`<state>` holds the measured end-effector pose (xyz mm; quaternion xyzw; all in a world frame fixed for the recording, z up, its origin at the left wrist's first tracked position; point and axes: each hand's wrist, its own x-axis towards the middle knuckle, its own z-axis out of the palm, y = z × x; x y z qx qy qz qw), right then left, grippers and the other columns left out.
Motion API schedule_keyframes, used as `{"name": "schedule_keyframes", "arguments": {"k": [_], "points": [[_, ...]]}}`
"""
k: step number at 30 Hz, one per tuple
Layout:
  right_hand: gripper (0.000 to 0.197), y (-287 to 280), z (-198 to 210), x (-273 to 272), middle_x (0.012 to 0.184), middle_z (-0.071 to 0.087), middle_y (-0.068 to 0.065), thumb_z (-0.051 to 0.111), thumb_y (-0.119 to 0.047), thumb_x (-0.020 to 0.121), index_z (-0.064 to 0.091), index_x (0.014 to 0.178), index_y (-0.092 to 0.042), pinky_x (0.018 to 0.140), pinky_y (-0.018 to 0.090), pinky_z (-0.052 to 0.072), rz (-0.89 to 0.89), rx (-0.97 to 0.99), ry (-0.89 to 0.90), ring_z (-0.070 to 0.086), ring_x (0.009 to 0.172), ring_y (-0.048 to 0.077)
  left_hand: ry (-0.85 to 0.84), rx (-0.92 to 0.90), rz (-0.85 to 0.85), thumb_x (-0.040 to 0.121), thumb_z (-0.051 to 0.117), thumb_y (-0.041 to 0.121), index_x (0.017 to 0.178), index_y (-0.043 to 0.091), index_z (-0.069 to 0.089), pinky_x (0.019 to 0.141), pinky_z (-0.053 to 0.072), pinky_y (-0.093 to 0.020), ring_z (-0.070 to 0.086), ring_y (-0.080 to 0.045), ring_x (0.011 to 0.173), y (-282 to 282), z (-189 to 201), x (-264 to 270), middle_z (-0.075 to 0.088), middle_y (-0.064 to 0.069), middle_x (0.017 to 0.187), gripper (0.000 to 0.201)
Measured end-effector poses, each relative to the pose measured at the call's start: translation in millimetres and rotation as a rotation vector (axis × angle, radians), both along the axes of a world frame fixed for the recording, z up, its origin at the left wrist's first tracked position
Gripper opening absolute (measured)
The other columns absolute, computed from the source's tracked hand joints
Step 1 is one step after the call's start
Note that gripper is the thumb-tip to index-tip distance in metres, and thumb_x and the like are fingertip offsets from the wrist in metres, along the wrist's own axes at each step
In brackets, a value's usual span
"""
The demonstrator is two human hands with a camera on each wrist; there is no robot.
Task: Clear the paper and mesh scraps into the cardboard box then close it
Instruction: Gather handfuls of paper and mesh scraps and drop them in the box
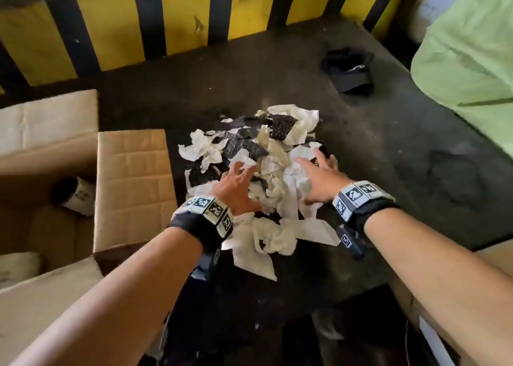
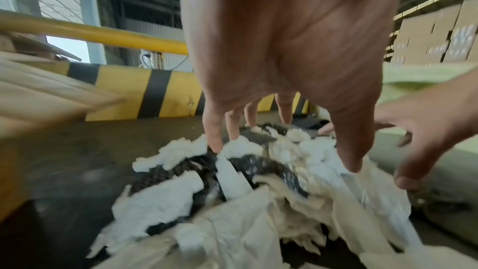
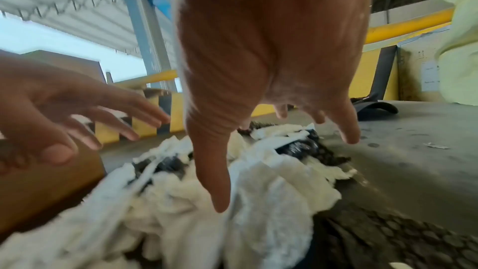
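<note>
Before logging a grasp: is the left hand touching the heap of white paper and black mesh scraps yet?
Cannot tell. In the left wrist view the left hand hangs spread over the scrap heap, but blur hides any contact or gap.

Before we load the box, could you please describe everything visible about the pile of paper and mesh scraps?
The scrap pile is a loose, crumpled heap of torn white paper mixed with black mesh pieces, lying on the dark grey floor just right of the open cardboard box. Paper dominates the near side; mesh shows more toward the far side. The left hand and right hand are spread above it, fingers extended; actual contact cannot be confirmed.
</note>
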<state>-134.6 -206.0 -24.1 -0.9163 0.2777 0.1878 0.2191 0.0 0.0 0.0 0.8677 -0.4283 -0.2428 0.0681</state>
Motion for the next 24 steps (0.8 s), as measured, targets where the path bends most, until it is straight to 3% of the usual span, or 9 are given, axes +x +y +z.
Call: {"name": "schedule_keyframes", "arguments": {"k": [2, 4, 8, 10, 12, 14, 18, 21, 24], "points": [[0.112, -12, -8, 5, 0.16, -0.026, -0.003, 0.082, -0.025, 0.073, 0.003, 0.148, -0.051, 0.11, 0.07, 0.022, 0.021, -0.022, 0.076, -0.017, 0.145, 0.049, 0.003, 0.064, -0.017, 0.06, 0.082, 0.062, 0.15, 0.042, 0.009, 0.108, 0.034, -0.063, 0.015, -0.045, 0.146, -23, -20, 0, -0.001, -0.011, 0.162, 0.118], [0.114, -23, -21, 8, 0.159, -0.032, -0.002, 0.079, -0.017, 0.076, -0.002, 0.148, -0.054, 0.109, 0.07, 0.025, 0.052, -0.018, 0.108, -0.018, 0.145, 0.049, 0.005, 0.107, -0.047, 0.057, 0.084, 0.061, 0.149, 0.05, -0.004, 0.108, 0.029, -0.069, -0.002, -0.044, 0.148, -44, -43, -1, -0.018, -0.006, 0.162, 0.127], [0.114, -36, -46, 7, 0.16, -0.026, -0.006, 0.067, 0.005, 0.072, 0.007, 0.148, -0.055, 0.096, 0.052, 0.05, 0.115, 0.017, 0.059, 0.013, 0.146, 0.049, -0.036, 0.194, -0.096, 0.061, 0.086, 0.055, 0.152, 0.047, -0.009, 0.114, 0.018, -0.067, -0.016, -0.046, 0.146, -72, -71, -6, -0.031, -0.005, 0.159, 0.132], [0.102, -38, -59, 6, 0.16, -0.007, -0.002, 0.071, 0.001, 0.071, 0.024, 0.147, -0.048, 0.098, 0.049, 0.049, 0.113, 0.021, -0.006, 0.028, 0.14, 0.045, -0.044, 0.211, -0.09, 0.065, 0.084, 0.052, 0.153, 0.045, 0.0, 0.113, 0.021, -0.067, -0.012, -0.044, 0.147, -77, -85, -6, -0.024, -0.003, 0.161, 0.122], [0.081, -40, -68, 7, 0.149, 0.017, 0.006, 0.073, -0.002, 0.072, 0.041, 0.138, -0.037, 0.097, 0.044, 0.049, 0.11, 0.006, -0.112, 0.043, 0.126, 0.039, -0.079, 0.157, -0.05, 0.069, 0.082, 0.043, 0.148, 0.044, 0.021, 0.106, 0.037, -0.064, 0.008, -0.04, 0.146, -77, -97, -4, 0.0, -0.003, 0.161, 0.1], [0.062, -41, -73, 7, 0.134, 0.033, 0.007, 0.068, 0.004, 0.074, 0.051, 0.126, -0.026, 0.087, 0.038, 0.048, 0.11, -0.028, -0.201, 0.052, 0.112, 0.035, -0.12, 0.052, -0.022, 0.075, 0.078, 0.027, 0.137, 0.035, 0.04, 0.097, 0.047, -0.056, 0.033, -0.036, 0.133, -76, -105, -2, 0.027, -0.008, 0.149, 0.073], [0.058, -40, -73, 7, 0.12, 0.041, 0.007, 0.063, 0.011, 0.074, 0.054, 0.122, -0.021, 0.077, 0.033, 0.047, 0.077, -0.059, -0.272, 0.056, 0.097, 0.031, -0.113, -0.161, 0.039, 0.08, 0.07, 0.019, 0.117, 0.018, 0.057, 0.085, 0.052, -0.045, 0.057, -0.034, 0.107, -75, -99, 2, 0.056, -0.01, 0.126, 0.039], [0.059, -37, -64, 6, 0.11, 0.041, 0.003, 0.063, 0.01, 0.071, 0.053, 0.12, -0.021, 0.067, 0.03, 0.041, 0.04, -0.087, -0.353, 0.054, 0.087, 0.029, -0.147, -0.243, 0.065, 0.079, 0.064, 0.0, 0.118, 0.017, 0.058, 0.076, 0.046, -0.031, 0.057, -0.029, 0.095, -74, -85, 5, 0.06, -0.009, 0.113, 0.043], [0.057, -36, -45, 6, 0.104, 0.041, 0.001, 0.065, 0.007, 0.07, 0.055, 0.118, -0.023, 0.065, 0.028, 0.037, -0.01, -0.073, -0.418, 0.05, 0.08, 0.025, -0.162, -0.324, 0.087, 0.078, 0.065, -0.004, 0.118, 0.014, 0.059, 0.072, 0.046, -0.029, 0.055, -0.024, 0.085, -71, -65, 7, 0.059, -0.008, 0.102, 0.044]]}}
